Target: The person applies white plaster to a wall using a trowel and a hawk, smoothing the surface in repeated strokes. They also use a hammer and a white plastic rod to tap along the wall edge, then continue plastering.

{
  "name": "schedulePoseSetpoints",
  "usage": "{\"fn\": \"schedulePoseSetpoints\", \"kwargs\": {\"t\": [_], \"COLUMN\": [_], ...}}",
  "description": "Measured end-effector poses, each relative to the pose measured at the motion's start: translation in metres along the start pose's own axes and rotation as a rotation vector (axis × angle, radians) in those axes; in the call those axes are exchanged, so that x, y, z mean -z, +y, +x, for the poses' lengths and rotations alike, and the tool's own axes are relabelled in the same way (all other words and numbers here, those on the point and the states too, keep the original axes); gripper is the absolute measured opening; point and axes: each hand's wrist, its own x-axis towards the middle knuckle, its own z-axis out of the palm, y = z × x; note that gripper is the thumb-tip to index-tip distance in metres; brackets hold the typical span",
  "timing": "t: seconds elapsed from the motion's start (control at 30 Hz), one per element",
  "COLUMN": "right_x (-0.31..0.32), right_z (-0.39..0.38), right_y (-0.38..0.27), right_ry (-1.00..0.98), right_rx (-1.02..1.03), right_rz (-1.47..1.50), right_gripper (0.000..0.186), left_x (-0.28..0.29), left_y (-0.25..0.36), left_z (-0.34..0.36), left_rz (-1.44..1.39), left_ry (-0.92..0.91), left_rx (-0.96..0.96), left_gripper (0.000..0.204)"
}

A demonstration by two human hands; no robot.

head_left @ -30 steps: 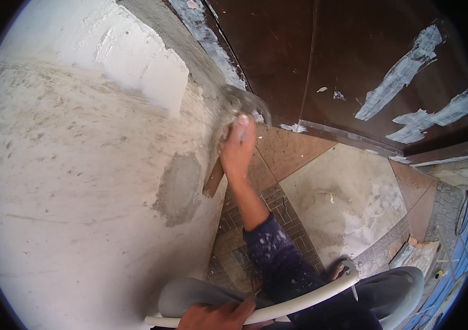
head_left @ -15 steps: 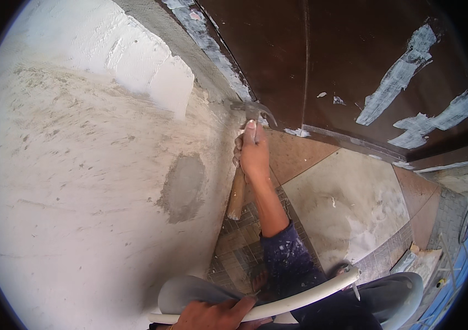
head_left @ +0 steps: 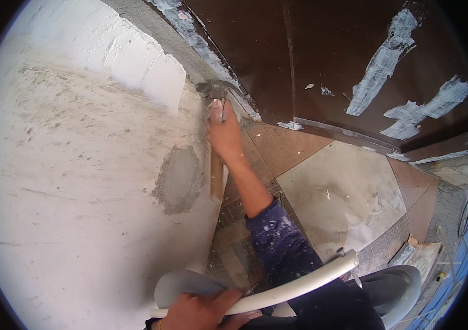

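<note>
My right hand is closed round the upper handle of a claw hammer, just under its metal head. The head is up against the corner where the pale wall meets the brown door frame. Below my fist the wooden handle hangs down along the wall. Low in the view, my left hand grips a curved white plastic pipe, which runs across my lap. A nail sticks through the pipe's far end. Part of my left hand's fingers is hidden under the pipe.
A dark brown door with whitish filler patches stands at the upper right. Fresh grey mortar marks the wall. Tiles cover the floor. At the right lie a board and blue material with cables.
My right hand and the hammer have moved left and up, toward the wall corner. My left hand has shifted slightly left and still holds the pipe.
</note>
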Motion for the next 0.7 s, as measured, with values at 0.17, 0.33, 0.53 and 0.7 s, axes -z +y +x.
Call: {"fn": "schedulePoseSetpoints", "kwargs": {"t": [0.17, 0.33, 0.53, 0.7], "right_x": [0.108, 0.180, 0.190, 0.193], "right_z": [-0.063, -0.110, -0.124, -0.143], "right_y": [0.039, 0.079, 0.052, 0.058], "right_ry": [0.086, 0.208, 0.193, 0.174], "right_rx": [-0.525, -0.565, -0.640, -0.531], "right_rz": [0.109, 0.435, -0.084, -0.153], "right_gripper": [0.026, 0.028, 0.031, 0.029], "left_x": [0.010, -0.007, -0.108, -0.154], "left_y": [-0.016, -0.084, -0.160, -0.190], "left_z": [0.013, 0.061, 0.174, 0.218], "left_rz": [0.027, -0.098, 0.040, 0.076], "left_ry": [0.186, 0.168, 0.515, 0.663], "left_rx": [0.162, 0.118, 0.192, 0.209], "left_gripper": [0.033, 0.030, 0.034, 0.034]}}
